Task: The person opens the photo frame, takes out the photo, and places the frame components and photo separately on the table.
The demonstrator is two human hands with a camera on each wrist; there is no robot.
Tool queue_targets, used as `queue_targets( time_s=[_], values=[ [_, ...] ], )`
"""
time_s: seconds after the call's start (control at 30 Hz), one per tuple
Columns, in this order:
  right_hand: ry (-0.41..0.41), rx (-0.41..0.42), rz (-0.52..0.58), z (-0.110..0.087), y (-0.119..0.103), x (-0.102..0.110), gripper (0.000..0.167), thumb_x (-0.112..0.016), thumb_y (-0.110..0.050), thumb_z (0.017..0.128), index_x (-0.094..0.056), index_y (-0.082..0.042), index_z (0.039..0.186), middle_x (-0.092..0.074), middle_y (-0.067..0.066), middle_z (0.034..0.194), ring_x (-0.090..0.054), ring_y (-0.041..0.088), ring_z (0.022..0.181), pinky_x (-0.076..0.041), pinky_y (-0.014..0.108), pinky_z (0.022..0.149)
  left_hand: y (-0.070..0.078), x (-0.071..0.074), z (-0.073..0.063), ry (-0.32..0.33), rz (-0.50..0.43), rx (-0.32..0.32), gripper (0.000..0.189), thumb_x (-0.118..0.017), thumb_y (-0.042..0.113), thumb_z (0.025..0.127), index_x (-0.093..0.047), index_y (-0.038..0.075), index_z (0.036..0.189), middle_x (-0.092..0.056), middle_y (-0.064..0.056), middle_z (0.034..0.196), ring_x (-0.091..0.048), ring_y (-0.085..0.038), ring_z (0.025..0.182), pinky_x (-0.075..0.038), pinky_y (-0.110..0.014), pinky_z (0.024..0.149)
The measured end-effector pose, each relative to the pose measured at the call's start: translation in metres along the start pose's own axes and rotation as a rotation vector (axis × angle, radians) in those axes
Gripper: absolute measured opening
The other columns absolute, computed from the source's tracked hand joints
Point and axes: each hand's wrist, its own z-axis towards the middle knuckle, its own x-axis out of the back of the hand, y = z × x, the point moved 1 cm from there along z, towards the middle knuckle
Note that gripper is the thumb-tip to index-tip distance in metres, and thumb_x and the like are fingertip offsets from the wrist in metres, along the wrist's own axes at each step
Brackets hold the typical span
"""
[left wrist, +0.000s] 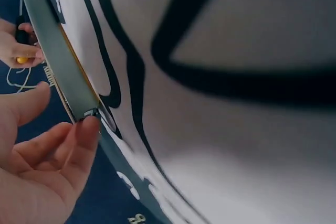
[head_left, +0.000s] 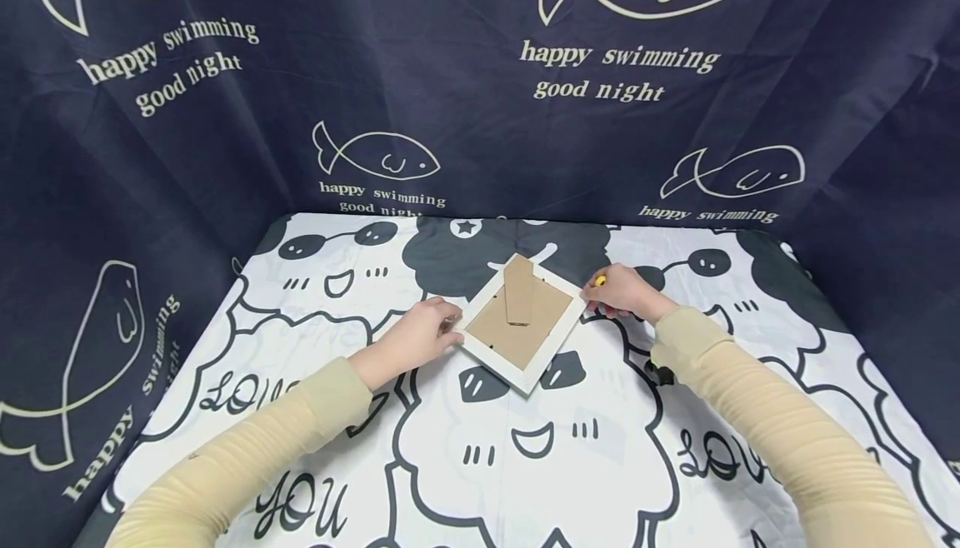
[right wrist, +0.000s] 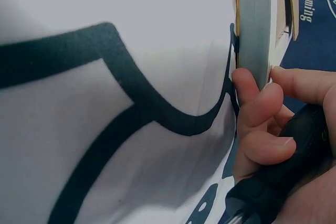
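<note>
A picture frame (head_left: 487, 354) with a pale border lies face down, turned cornerwise, its brown backing board (head_left: 489, 323) upward. A folded cardboard easel leg (head_left: 519, 294) lies over the board. At the left corner, my left hand (head_left: 420, 333) holds the frame between curled fingers; a small dark metallic piece (left wrist: 90, 113) shows by one fingertip there. My right hand (head_left: 626, 290) grips a screwdriver (right wrist: 283, 156) with a black handle, a yellow end and a metal shaft. Fingers (right wrist: 245, 85) of that same hand also pinch the frame's right corner.
A white cloth with black cartoon sheep (head_left: 532, 481) covers the table. Dark blue curtains (head_left: 480, 73) printed with fish and lettering stand behind it and at both sides. The far table edge runs close behind the frame.
</note>
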Motion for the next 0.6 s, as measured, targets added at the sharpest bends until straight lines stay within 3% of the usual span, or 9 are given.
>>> queue_targets(
  time_s=[0.1,0.2,0.6],
  values=[
    [0.004,-0.001,0.0,0.0001,0.0001,-0.0009,0.025,-0.06,-0.022,0.089,-0.064,0.001,0.099,-0.068,-0.001,0.067,-0.055,0.009,0.045,-0.04,0.023,0.041,-0.0019,-0.0016,0.0,-0.014,-0.076,0.085,0.032,-0.073,0.016,0.083,-0.066,-0.002,0.109,-0.065,-0.008,0.091,-0.06,-0.015,0.078,-0.051,-0.028,0.07],
    [0.008,-0.001,0.006,-0.0004,0.0005,-0.0011,0.025,-0.06,-0.022,0.089,-0.064,0.001,0.099,-0.068,-0.001,0.067,-0.055,0.009,0.045,-0.04,0.023,0.041,-0.0038,-0.0032,0.0007,-0.016,-0.114,0.126,0.029,-0.072,0.014,0.083,-0.067,-0.002,0.107,-0.066,-0.008,0.087,-0.06,-0.015,0.076,-0.051,-0.027,0.069],
    [0.005,-0.021,0.004,-0.0011,-0.0005,-0.0018,0.027,-0.06,-0.022,0.09,-0.064,0.002,0.101,-0.069,0.002,0.069,-0.054,0.009,0.046,-0.04,0.022,0.043,-0.0079,-0.0035,0.0025,-0.06,-0.152,0.194,0.022,-0.072,0.016,0.083,-0.069,0.0,0.098,-0.055,0.001,0.067,-0.048,-0.009,0.055,-0.042,-0.02,0.049]
  ],
)
